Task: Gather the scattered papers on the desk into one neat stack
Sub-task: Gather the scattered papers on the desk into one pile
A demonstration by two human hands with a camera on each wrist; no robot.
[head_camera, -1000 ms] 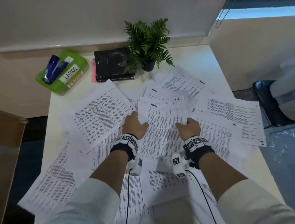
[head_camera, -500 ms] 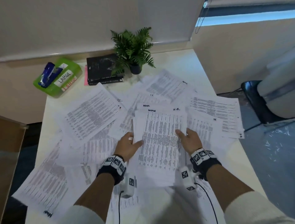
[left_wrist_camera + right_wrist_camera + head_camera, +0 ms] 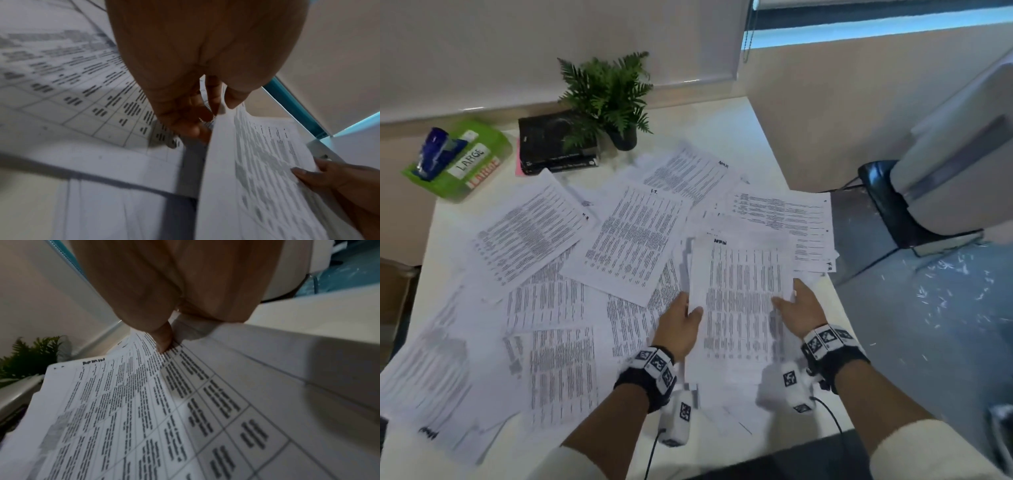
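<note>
A small stack of printed sheets point(image 3: 739, 301) is lifted off the desk at the right. My left hand point(image 3: 683, 317) pinches its left edge, thumb on top and fingers underneath. My right hand point(image 3: 796, 306) pinches its right edge in the same way. In the left wrist view the left hand point(image 3: 207, 104) holds the stack point(image 3: 257, 170) at its edge. The right wrist view has the right thumb point(image 3: 162, 340) pressed on the top sheet point(image 3: 123, 402). Several loose printed papers point(image 3: 633, 240) lie scattered over the white desk point(image 3: 729, 137), overlapping one another.
At the back of the desk stand a potted fern point(image 3: 609, 96), a black book pile point(image 3: 554, 144) and a green tray point(image 3: 462, 161) holding a blue item. The desk's right edge drops to a blue floor with a chair base point(image 3: 893, 202).
Both hands went from lying on the papers to pinching a stack, lifted it, and carried it toward the desk's right side. The head view swung right.
</note>
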